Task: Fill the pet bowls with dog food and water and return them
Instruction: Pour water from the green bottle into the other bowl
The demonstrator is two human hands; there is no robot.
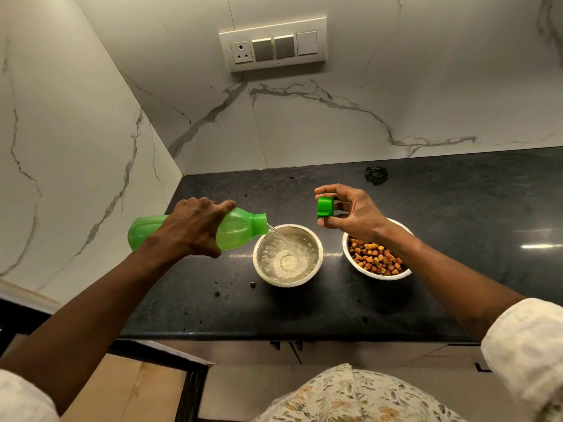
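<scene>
My left hand [195, 228] grips a green plastic bottle [237, 231] tipped on its side, its open mouth over the left steel bowl [265, 277]. A stream of water runs from the bottle into that bowl, which holds rippling water. My right hand [355, 208] pinches the green bottle cap [324, 207] above the counter, just behind the right steel bowl [376, 274]. That bowl holds brown dog food kibble [373, 258]. Both bowls stand side by side on the black counter [304, 312].
Marble walls close the counter at the back and left. A switch panel with a socket [272, 44] hangs on the back wall. A dark wet patch [376, 175] lies at the counter's rear. Small water drops [234, 287] dot the counter before the left bowl. Cabinet fronts run under the counter edge.
</scene>
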